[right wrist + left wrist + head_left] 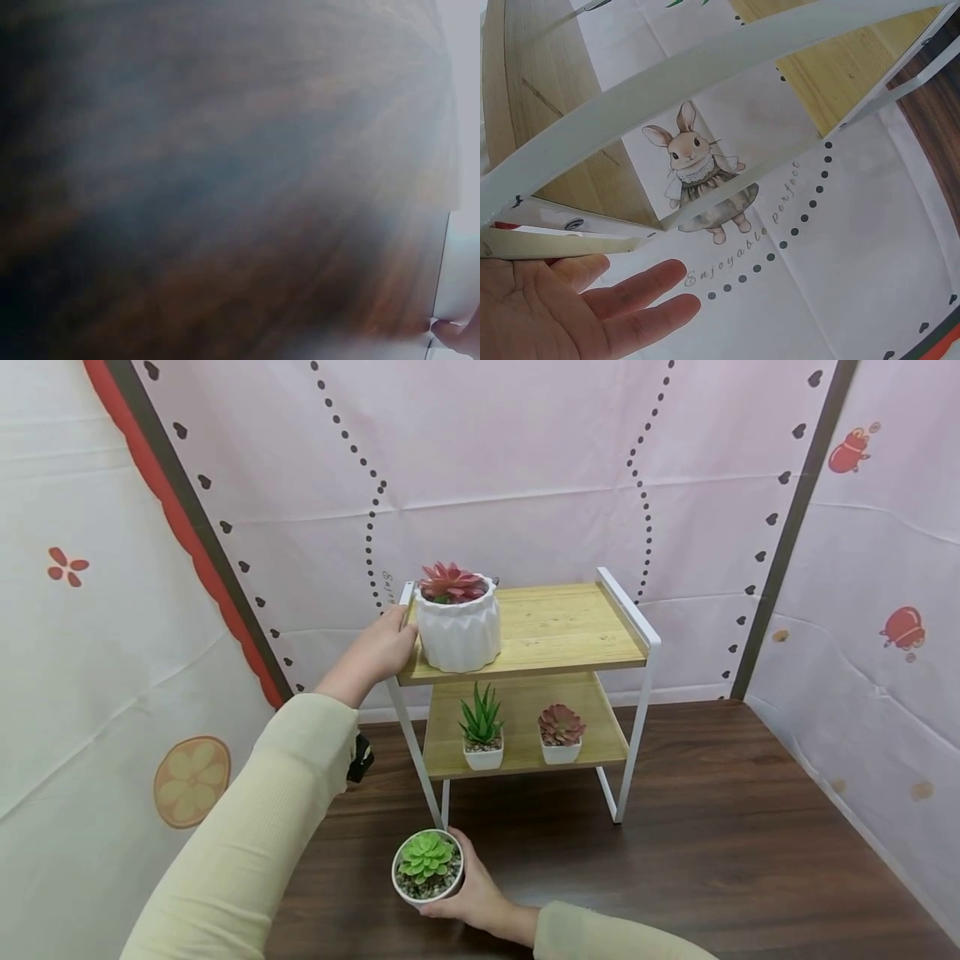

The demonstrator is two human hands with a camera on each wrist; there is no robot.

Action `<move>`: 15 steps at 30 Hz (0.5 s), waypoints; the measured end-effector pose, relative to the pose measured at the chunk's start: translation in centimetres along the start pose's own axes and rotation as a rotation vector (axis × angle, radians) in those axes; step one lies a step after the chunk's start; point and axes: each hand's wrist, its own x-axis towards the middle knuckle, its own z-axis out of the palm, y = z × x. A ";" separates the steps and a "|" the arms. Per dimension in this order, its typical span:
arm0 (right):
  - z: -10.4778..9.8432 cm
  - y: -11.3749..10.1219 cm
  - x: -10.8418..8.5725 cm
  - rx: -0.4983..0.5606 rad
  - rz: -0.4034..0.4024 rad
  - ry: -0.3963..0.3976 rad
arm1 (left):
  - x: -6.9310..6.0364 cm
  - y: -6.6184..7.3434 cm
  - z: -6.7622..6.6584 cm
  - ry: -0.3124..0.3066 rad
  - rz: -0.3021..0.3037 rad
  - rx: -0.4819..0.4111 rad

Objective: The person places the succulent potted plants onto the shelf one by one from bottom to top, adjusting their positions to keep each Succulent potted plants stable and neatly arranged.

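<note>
A white fluted pot with a red succulent [459, 631] stands at the left end of the wooden shelf rack's [570, 622] top board. My left hand [382, 643] is at the rack's left edge, its thumb side close beside this pot; whether it touches the pot I cannot tell. In the left wrist view my left hand's fingers [641, 292] reach out loosely below the white side rail [622, 109]. Low in front of the rack, my right hand [477, 889] grips a round white pot with a green succulent [426, 860] from its right side.
On the lower board stand a small white pot with a spiky green plant [482, 735] and one with a dark red succulent [561, 735]. The rack stands on a dark wooden table [720, 827], with printed cloth [517, 460] behind and at both sides.
</note>
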 end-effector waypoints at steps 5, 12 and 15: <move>0.1 -0.1 0.0 -0.033 -0.016 0.013 | 0.0 0.0 -0.1 -0.002 -0.009 -0.001; -0.2 -0.3 -0.1 -0.027 -0.011 0.010 | -0.1 0.1 -0.1 -0.004 -0.014 0.002; -0.6 -0.4 -0.2 -0.017 -0.014 0.006 | -0.1 0.1 0.0 -0.001 -0.011 0.003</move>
